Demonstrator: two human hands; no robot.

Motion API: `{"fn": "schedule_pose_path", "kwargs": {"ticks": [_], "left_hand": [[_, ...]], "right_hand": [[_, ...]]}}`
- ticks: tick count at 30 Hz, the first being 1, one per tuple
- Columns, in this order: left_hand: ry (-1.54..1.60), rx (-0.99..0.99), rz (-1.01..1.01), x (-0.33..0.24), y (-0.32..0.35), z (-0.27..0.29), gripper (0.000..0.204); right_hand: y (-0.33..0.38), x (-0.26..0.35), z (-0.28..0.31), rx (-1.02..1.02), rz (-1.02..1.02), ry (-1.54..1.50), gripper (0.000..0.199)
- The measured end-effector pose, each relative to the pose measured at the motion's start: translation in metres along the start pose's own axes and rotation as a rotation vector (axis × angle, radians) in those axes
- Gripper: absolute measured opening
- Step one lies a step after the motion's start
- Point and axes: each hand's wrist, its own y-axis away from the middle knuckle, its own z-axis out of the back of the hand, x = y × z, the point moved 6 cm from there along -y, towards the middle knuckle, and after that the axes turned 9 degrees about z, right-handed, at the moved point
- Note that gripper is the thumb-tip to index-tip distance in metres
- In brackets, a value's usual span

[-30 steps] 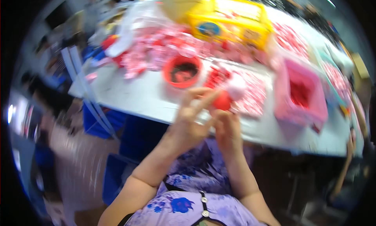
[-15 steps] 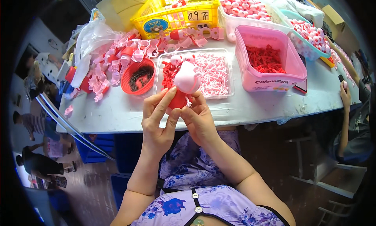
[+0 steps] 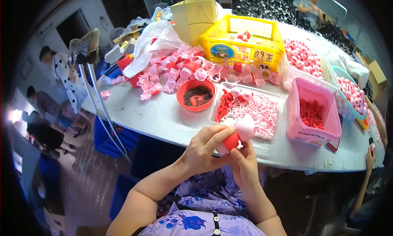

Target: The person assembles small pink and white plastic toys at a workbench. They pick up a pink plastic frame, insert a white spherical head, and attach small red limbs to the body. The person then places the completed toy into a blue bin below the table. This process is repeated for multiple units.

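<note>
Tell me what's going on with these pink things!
Someone holds a tilted red-and-pink toy figure: the left hand grips its red body, the right hand touches its near side. Beyond it, a clear tray holds small pieces, with a red bowl to its left and a pink tub to its right.

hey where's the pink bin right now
In the head view, the pink bin stands on the table, right of the middle, between the clear tray on its left and the teal basket.

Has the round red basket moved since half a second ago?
No: the red basket sits just left of the clear tray, as before; the camera view shifted.
</note>
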Motion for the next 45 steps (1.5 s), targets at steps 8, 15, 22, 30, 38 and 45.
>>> {"fn": "schedule_pose_path", "kwargs": {"ticks": [8, 15, 22, 30, 38, 45], "left_hand": [[0.387, 0.391, 0.343, 0.006, 0.043, 0.013, 0.057], [0.647, 0.620, 0.685, 0.014, 0.134, -0.031, 0.051], [0.841, 0.794, 0.870, 0.008, 0.202, -0.066, 0.048], [0.819, 0.732, 0.798, 0.015, 0.211, -0.069, 0.046], [0.647, 0.854, 0.758, 0.011, 0.206, -0.070, 0.055], [0.614, 0.871, 0.654, 0.003, 0.201, -0.066, 0.051]], "right_hand": [[0.037, 0.034, 0.026, 0.171, 0.092, 0.481, 0.074], [0.096, 0.012, 0.046, 0.241, -0.365, 0.704, 0.039], [0.150, -0.013, 0.082, 0.125, -0.532, 0.864, 0.029], [0.161, -0.023, 0.086, 0.165, -0.493, 0.868, 0.037], [0.175, -0.022, 0.085, 0.165, -0.251, 0.983, 0.034], [0.178, -0.023, 0.085, 0.226, -0.227, 0.947, 0.035]]}}
